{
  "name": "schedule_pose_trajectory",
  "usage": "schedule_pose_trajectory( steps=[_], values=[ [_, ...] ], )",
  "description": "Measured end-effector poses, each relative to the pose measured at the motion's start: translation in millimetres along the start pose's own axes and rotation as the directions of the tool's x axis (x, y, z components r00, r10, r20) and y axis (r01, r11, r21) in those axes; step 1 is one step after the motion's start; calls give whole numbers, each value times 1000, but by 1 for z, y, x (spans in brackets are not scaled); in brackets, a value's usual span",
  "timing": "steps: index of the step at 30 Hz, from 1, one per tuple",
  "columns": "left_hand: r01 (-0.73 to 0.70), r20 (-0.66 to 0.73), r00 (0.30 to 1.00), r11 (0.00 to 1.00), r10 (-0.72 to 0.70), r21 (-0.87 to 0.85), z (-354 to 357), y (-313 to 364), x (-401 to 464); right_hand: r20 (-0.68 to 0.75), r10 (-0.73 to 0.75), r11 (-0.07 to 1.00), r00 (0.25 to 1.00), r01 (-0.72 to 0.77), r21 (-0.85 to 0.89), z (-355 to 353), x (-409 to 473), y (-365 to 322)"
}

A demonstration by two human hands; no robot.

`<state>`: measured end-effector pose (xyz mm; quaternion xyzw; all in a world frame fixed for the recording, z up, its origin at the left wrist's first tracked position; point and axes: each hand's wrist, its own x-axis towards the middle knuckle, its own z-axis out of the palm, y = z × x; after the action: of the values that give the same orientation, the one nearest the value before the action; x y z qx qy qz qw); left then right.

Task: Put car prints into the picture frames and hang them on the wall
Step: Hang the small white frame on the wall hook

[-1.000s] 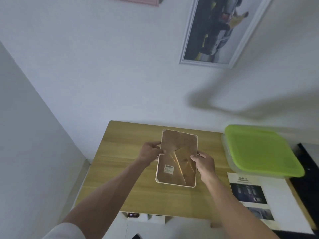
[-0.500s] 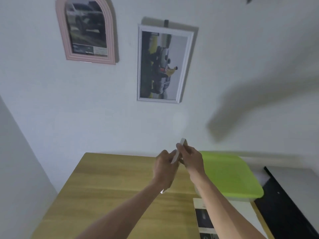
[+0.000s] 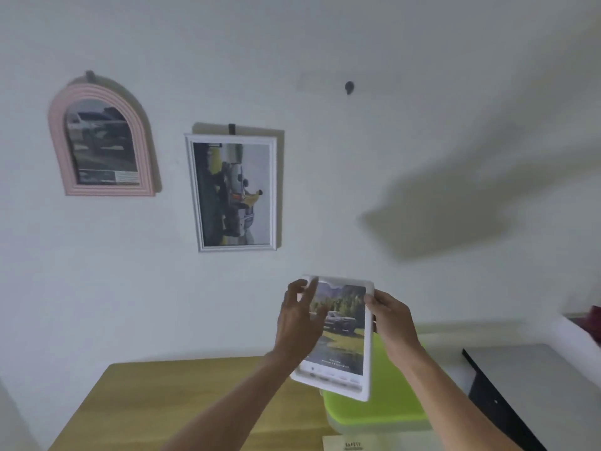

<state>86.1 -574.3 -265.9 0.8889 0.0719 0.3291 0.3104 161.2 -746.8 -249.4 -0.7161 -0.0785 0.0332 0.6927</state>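
You're facing the white wall (image 3: 325,43), w/ the wooden table (image 3: 169,402) pushed up against it at the bottom of the view. A grey-topped surface (image 3: 533,369) w/ a dark front edge sits off to the right, apart from the table. On the table's right end is the tub w/ a lime-green lid (image 3: 390,405), and just in front of it a printed sheet (image 3: 351,444), cut off by the frame edge. Two frames hang on the wall: the white rectangular frame (image 3: 232,193) w/ a car print turned sideways, and left of it, well apart, the pink arched frame (image 3: 100,141) w/ another car print. Up and to the right of those, a small dark hook (image 3: 349,87) sits bare on the wall. You're holding the third one, a white frame (image 3: 338,340), in the air above the green lid, glass side toward you, tilted a bit; its print shows a dark pickup by trees and water. Your left hand (image 3: 300,323) is in front of the frame's left side, fingers spread and blurred, so can't tell if it grips or just touches. Your right hand (image 3: 390,317) pinches the frame's right edge near the top, thumb on the front.
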Motion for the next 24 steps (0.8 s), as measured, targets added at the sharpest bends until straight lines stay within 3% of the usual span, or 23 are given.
schedule_pose_trajectory(
  steps=[3, 9, 15, 24],
  values=[
    [73, 8, 997, 997, -73, -12, -13, 4, 47, -9, -32, 999, 999, 32, 13, -9, 23, -20],
    [221, 79, 975, 906, -206, -360, -41, 20, 125, -12, -169, 986, 986, 168, -16, -11, 74, -69],
    [107, -1, 993, 903, -118, -416, -70, 49, 200, -43, -399, 898, 916, 381, -219, -4, 117, -136],
    [-98, -222, 974, 962, 41, -253, -114, 92, 299, -16, -642, 731, 767, 606, -312, 3, 187, -244]
  ],
)
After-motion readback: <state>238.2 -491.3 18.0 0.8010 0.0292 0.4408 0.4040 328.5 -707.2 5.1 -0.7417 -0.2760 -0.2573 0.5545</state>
